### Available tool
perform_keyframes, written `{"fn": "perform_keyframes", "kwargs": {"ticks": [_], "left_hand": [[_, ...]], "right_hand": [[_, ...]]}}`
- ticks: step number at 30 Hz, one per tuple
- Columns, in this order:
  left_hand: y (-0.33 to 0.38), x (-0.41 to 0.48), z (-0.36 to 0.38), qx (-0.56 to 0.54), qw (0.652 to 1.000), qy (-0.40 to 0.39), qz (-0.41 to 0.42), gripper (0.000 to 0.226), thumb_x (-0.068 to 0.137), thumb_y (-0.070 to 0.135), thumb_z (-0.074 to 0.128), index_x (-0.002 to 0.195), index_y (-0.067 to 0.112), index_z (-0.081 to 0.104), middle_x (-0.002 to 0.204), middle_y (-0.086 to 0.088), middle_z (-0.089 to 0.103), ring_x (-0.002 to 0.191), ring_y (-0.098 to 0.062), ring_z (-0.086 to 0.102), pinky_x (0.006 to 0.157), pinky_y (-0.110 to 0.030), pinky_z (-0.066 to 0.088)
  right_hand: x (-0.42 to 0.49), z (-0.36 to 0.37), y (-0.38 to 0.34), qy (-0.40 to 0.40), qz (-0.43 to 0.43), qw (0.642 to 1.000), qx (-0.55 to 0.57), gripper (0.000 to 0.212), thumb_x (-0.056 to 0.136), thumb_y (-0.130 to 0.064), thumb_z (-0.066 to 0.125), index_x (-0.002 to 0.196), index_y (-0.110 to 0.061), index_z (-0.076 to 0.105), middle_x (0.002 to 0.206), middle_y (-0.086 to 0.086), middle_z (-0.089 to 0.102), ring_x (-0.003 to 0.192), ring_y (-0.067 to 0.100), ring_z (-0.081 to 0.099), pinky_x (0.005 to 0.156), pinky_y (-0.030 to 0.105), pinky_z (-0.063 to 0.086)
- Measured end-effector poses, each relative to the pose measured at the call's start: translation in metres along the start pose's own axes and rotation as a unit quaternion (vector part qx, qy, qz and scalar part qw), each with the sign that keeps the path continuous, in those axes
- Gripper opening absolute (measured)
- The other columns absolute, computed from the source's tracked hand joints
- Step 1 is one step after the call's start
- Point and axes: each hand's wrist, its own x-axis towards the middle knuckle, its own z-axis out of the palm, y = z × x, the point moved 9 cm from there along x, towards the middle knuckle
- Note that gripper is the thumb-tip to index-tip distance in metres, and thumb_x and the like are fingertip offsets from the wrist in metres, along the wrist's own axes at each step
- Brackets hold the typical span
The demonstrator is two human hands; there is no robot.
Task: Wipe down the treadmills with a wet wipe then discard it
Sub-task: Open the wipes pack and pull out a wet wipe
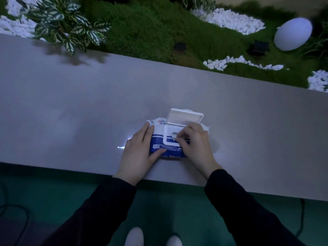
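Two white shoe tips show at the bottom edge, on a dark green floor, with black sleeves running up from both lower corners toward the ledge. Grey ledge crosses the view as a wide flat band; the wet wipe pack lies on it close to the near edge, about mid-width. Pack is blue and white, printed label partly readable, small text too blurred to read. Its white flip lid stands open, hinged at the pack's far side, tilted back.

Left hand lies flat against the pack's left end, fingers fairly straight and together along the side, thumb pressed on the pack's near front face; holds the pack down. Right hand sits over the pack's right half, fingers curled in narrow, thumb and forefinger pinched at the dispenser opening on a small bit of wet wipe poking out. Wipe mostly inside the pack, only a small tuft visible.

Beyond the ledge's far edge: green moss bed, patches of white pebbles, a variegated leafy plant overhanging the ledge's far-left part and casting a shadow on it. White egg-shaped lamp sits in the moss far right of the pack. Two small dark fixtures in the moss, unclear what they are. Thin black cable on the floor at left of the shoes.
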Motion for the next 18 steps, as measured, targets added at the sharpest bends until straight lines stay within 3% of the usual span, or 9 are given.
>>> {"fn": "perform_keyframes", "kwargs": {"ticks": [5,8,11,14,18], "left_hand": [[-0.001,0.0,0.0,0.002,1.0,0.0,-0.004,0.085,0.076,0.065,0.033,0.142,0.012,0.032,0.152,-0.004,0.029,0.131,-0.024,0.039,0.101,-0.041,0.036],[0.0,0.0,-0.002,0.007,1.0,0.004,-0.006,0.084,0.076,0.066,0.033,0.142,0.013,0.033,0.152,-0.003,0.029,0.132,-0.023,0.039,0.1,-0.04,0.036],[0.002,-0.001,-0.004,0.012,1.0,0.004,-0.01,0.084,0.076,0.066,0.032,0.141,0.013,0.034,0.152,-0.002,0.03,0.131,-0.023,0.039,0.1,-0.039,0.037],[0.001,-0.002,-0.005,0.017,1.0,-0.001,-0.016,0.084,0.075,0.067,0.031,0.141,0.014,0.035,0.152,-0.002,0.03,0.131,-0.024,0.04,0.098,-0.04,0.037],[0.002,0.0,-0.007,0.004,1.0,-0.014,-0.022,0.091,0.07,0.071,0.03,0.141,0.015,0.034,0.152,-0.001,0.029,0.133,-0.023,0.035,0.102,-0.038,0.033]], "right_hand": [[0.0,-0.009,-0.007,0.018,0.023,0.999,0.044,0.017,0.085,-0.006,0.057,0.074,-0.017,0.05,0.084,0.001,0.053,0.087,0.022,0.049,0.082,0.044,0.042],[-0.003,-0.018,-0.005,0.025,0.05,0.993,0.1,0.013,0.089,-0.008,0.051,0.078,-0.016,0.05,0.079,0.001,0.057,0.079,0.026,0.053,0.074,0.041,0.044],[-0.005,-0.037,-0.005,0.057,0.061,0.987,0.137,0.013,0.092,-0.009,0.049,0.082,-0.017,0.049,0.074,-0.004,0.057,0.072,0.019,0.054,0.063,0.028,0.04],[-0.006,-0.059,-0.01,0.088,0.052,0.982,0.162,0.008,0.092,-0.007,0.049,0.085,-0.011,0.05,0.074,-0.011,0.055,0.069,0.002,0.051,0.059,0.014,0.037],[-0.015,-0.084,-0.015,0.11,0.041,0.973,0.201,0.006,0.092,-0.007,0.051,0.086,-0.01,0.05,0.074,-0.011,0.052,0.067,-0.001,0.047,0.059,0.011,0.037]]}}
